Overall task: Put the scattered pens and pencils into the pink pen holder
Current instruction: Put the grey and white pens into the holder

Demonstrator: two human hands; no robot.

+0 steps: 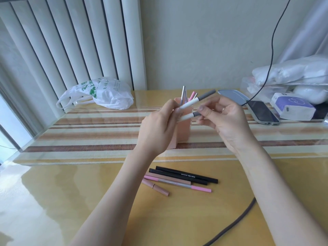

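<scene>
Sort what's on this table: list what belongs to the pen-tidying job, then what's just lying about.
Job:
pink pen holder, some pens already in it
two white pens with grey caps, held between left hand and right hand
five loose pens on the table

Lying about:
plastic bag
phone
tissue pack
black cable

Head camera looks forward and down, close over the table (74, 192).

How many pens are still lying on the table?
5, all in one bunch near the table's front edge: two black pens, a tan one, a pink and silver one, and a short tan one. The arms may hide more.
</scene>
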